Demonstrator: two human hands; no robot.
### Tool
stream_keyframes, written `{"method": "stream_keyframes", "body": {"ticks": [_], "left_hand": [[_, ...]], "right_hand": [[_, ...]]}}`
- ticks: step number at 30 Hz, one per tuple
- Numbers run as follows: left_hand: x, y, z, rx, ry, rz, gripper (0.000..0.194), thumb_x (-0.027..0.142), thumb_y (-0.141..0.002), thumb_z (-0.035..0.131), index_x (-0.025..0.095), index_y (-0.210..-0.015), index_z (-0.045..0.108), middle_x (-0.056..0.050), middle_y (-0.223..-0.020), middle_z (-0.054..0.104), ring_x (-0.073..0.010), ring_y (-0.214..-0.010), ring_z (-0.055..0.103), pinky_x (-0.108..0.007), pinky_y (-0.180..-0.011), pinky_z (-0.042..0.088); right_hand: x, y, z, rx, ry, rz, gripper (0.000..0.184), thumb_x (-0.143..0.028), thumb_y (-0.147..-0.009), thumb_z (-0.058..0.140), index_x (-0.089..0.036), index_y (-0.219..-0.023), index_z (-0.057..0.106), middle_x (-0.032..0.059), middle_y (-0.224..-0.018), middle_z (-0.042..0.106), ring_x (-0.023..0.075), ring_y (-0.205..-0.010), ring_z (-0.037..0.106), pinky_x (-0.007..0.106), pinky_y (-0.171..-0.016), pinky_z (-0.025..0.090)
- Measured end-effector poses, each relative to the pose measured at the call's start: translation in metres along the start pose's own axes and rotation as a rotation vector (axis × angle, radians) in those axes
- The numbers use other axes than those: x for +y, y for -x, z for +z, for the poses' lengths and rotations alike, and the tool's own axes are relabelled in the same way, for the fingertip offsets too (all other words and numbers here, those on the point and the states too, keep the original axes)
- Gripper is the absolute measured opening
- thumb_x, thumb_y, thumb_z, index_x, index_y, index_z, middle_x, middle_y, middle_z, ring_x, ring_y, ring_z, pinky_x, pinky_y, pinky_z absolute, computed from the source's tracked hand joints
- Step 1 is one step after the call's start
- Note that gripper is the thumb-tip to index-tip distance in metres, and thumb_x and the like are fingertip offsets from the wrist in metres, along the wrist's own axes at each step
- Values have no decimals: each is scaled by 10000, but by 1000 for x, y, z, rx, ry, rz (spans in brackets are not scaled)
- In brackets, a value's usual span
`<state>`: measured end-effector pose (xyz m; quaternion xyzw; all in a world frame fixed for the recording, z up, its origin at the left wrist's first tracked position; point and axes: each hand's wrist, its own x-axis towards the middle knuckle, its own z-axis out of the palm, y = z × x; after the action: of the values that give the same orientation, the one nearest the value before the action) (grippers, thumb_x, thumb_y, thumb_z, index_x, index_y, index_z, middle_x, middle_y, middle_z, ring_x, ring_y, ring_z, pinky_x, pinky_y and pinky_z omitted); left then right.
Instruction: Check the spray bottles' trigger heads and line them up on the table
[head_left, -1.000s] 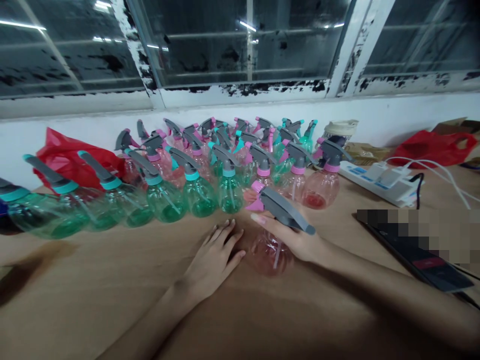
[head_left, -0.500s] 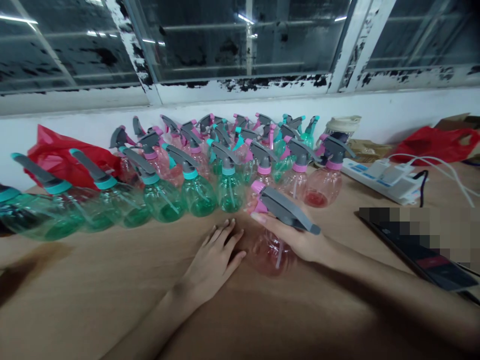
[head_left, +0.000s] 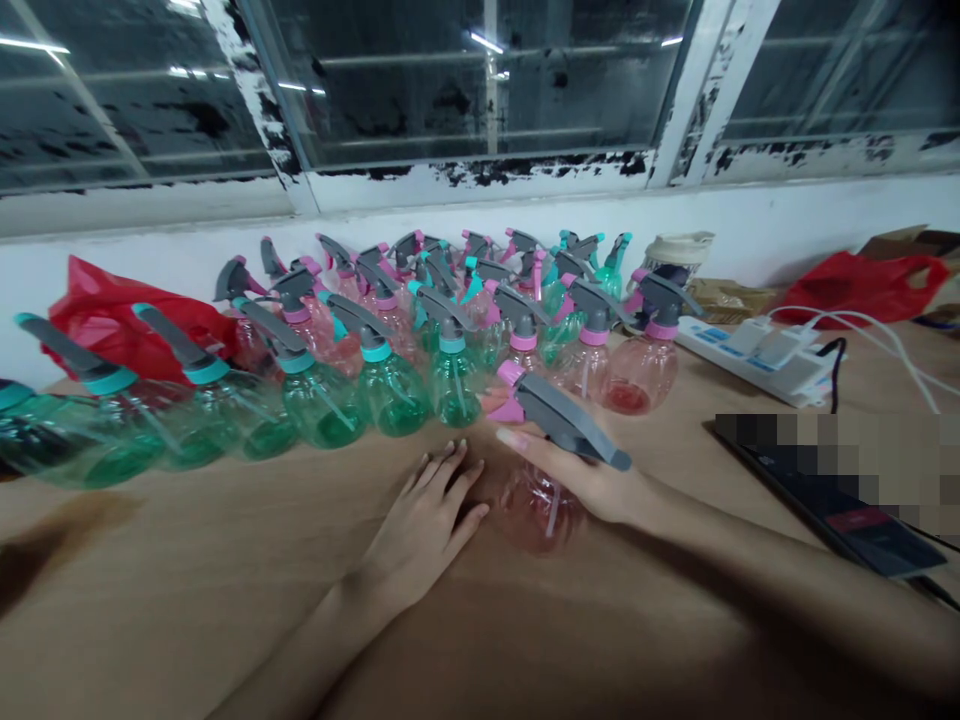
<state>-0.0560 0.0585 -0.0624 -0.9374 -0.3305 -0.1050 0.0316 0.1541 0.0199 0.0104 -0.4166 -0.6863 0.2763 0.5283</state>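
Observation:
My right hand [head_left: 581, 475] is wrapped round the neck of a pink spray bottle [head_left: 536, 515], under its grey trigger head with a pink nozzle. The bottle stands upright, its nozzle pointing away to the left, and a white tube shows inside it. My left hand [head_left: 427, 525] lies flat on the wooden table [head_left: 247, 590], fingers spread, just left of that bottle and apart from it. Beyond my hands stands a front row of green spray bottles [head_left: 394, 395] and clear pink spray bottles [head_left: 641, 370]; more of both colours crowd behind.
A red plastic bag [head_left: 135, 320] lies behind the bottles at left, another red bag [head_left: 862, 290] at far right. On the right are a white power strip [head_left: 750, 360] with plugs and cables, and a dark phone [head_left: 817, 500]. A cup [head_left: 679, 250] stands by the wall beneath the window.
The view shifts slightly. Both hands and the held spray bottle keep the same pose on the table; nothing is taken up or let go.

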Motion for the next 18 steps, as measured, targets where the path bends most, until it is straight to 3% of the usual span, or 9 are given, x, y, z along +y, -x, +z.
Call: {"method": "stream_keyframes", "body": {"ticks": [5,14,18], "left_hand": [[1,0,-2,3,-9,13,467,402,-999,333,140,-1376,419,-148,-1451,419,-278,-1358,352,-494,-1086,332],[2,0,0,-3,-37,8,466,398,-997,351,118,-1358,442,-162,-1451,415,-276,-1360,351,-492,-1091,326],[2,-1,-1,-11,-50,18,468,401,-999,345,120,-1361,438,-163,-1450,416,-277,-1360,350,-494,-1087,332]], "right_hand": [[2,0,1,56,53,-20,196,-389,-806,630,-222,-742,550,-38,-672,529,125,-612,503,293,-608,436],[1,1,0,69,38,-50,148,-352,-811,639,-221,-772,582,-7,-784,608,156,-721,572,323,-707,471],[5,3,0,73,46,11,169,-372,-795,660,-213,-798,603,-9,-739,619,152,-667,572,310,-647,478]]}}
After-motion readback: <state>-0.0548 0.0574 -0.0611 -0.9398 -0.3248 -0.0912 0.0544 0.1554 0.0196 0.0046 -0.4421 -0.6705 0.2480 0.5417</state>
